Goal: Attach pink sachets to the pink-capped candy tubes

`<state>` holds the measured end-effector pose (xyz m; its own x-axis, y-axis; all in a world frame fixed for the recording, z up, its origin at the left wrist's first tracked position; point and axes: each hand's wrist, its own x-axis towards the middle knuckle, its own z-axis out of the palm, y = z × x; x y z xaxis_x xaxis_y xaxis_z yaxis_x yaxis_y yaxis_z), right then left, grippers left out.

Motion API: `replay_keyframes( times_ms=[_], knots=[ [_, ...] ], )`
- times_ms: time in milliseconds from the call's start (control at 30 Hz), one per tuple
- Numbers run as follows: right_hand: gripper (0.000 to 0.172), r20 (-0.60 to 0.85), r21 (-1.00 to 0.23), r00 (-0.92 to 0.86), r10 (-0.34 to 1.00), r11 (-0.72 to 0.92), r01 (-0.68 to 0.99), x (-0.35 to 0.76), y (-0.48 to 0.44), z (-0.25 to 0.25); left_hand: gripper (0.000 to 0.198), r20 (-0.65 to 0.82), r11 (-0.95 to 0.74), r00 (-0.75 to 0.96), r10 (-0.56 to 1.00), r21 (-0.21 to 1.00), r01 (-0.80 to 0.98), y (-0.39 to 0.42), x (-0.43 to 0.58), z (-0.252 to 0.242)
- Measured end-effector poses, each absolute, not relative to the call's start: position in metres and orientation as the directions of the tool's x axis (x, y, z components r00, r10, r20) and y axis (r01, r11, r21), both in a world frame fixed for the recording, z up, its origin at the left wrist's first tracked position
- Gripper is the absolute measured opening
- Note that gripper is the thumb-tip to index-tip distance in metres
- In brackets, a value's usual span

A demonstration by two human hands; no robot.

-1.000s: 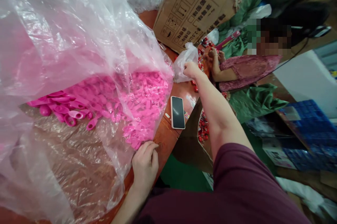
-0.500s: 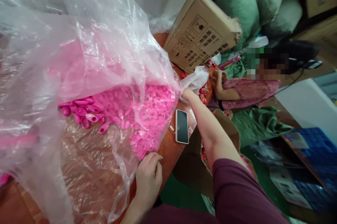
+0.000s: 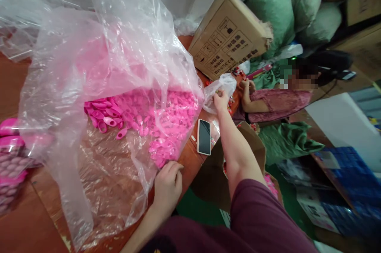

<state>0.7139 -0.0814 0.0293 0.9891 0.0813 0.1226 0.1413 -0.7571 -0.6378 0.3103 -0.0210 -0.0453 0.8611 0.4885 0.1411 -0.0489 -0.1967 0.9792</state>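
A large clear plastic bag [image 3: 110, 189] lies on the table, with a heap of small pink plastic pieces [image 3: 175, 118] showing in it; several have an oval hole. My left hand [image 3: 168, 183] rests at the bag's near edge beside the heap, its fingers curled and their tips hidden. Farther off, my right hand [image 3: 220, 100] is at a small clear plastic bag [image 3: 228, 82]. Its fingers are bent together there, and whatever they grip is too small to make out. Between the two hands lies a phone [image 3: 204, 137] with a dark screen.
A tilted cardboard box [image 3: 229, 35] stands behind the small bag. Across the table a person in a pink top [image 3: 276, 104] works near small red items. An open brown carton [image 3: 253, 142] stands below my right arm. Pink trays [image 3: 12, 165] of round pieces lie at left.
My right hand has moved from the big bag's edge to over the small clear bag, its fingers now showing. My left hand stays at the same spot; the view has shifted slightly.
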Motion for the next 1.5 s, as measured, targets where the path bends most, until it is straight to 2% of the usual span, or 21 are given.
replay_keyframes(
  times_ms=[100,167,233,300,333,433,500,567,633,833,933,1067,1233,1500],
  knots=[
    [0.024,0.101,-0.799,0.994,0.038,-0.593,0.104,0.695,-0.081,0.042,0.028,0.167,-0.159,0.854,0.494,0.982,-0.100,-0.016,0.309,-0.043],
    [0.023,0.053,-0.888,0.994,0.099,-0.451,0.092,0.674,-0.082,0.053,0.027,0.161,-0.103,0.851,0.500,0.987,-0.126,-0.013,0.309,-0.041],
    [0.027,-0.019,-0.972,0.967,0.252,-0.230,0.041,0.647,-0.083,0.064,0.025,0.103,-0.009,0.839,0.535,0.993,-0.116,-0.009,0.309,-0.040],
    [0.034,-0.059,-0.998,0.896,0.439,-0.028,-0.051,0.614,-0.082,0.072,0.023,0.037,0.061,0.808,0.588,0.994,-0.089,-0.003,0.309,-0.036],
    [0.038,-0.064,-0.996,0.854,0.516,0.024,-0.089,0.598,-0.080,0.075,0.022,0.017,0.078,0.789,0.614,0.994,-0.082,0.000,0.309,-0.033],
    [0.042,-0.071,-0.992,0.742,0.667,0.029,-0.121,0.547,-0.067,0.078,0.018,-0.037,0.146,0.740,0.672,0.986,-0.084,0.009,0.306,-0.018],
    [0.043,-0.069,-0.993,0.660,0.748,0.016,-0.121,0.515,-0.056,0.076,0.015,-0.125,0.285,0.701,0.702,0.951,-0.116,0.014,0.303,-0.004],
    [0.046,-0.070,-0.994,0.571,0.818,-0.006,-0.114,0.485,-0.045,0.074,0.015,-0.186,0.429,0.668,0.720,0.877,-0.218,0.020,0.299,0.011],
    [0.047,-0.081,-0.994,0.495,0.865,-0.036,-0.101,0.459,-0.035,0.070,0.014,-0.182,0.474,0.633,0.752,0.817,-0.328,0.025,0.293,0.023],
    [0.042,-0.073,-0.987,0.369,0.926,-0.013,-0.163,0.398,-0.012,0.053,0.011,-0.151,0.379,0.467,0.871,0.811,-0.445,0.035,0.259,0.045],
    [0.041,-0.045,-0.987,0.355,0.934,0.013,-0.160,0.374,-0.003,0.040,0.014,-0.221,0.433,0.432,0.874,0.758,-0.488,0.038,0.238,0.049],
    [0.039,-0.003,-0.997,0.299,0.954,0.018,-0.069,0.346,0.008,0.026,0.023,-0.342,0.506,0.381,0.859,0.685,-0.525,0.043,0.211,0.049],
    [0.033,0.038,-0.998,0.127,0.991,0.032,0.049,0.313,0.022,0.023,0.032,-0.319,0.403,0.248,0.915,0.681,-0.612,0.046,0.175,0.045],
    [0.028,0.277,-0.927,0.026,0.961,0.260,0.270,0.265,0.044,0.040,0.023,-0.337,0.361,0.175,0.925,0.636,-0.682,0.054,0.119,0.045]
  ],
)
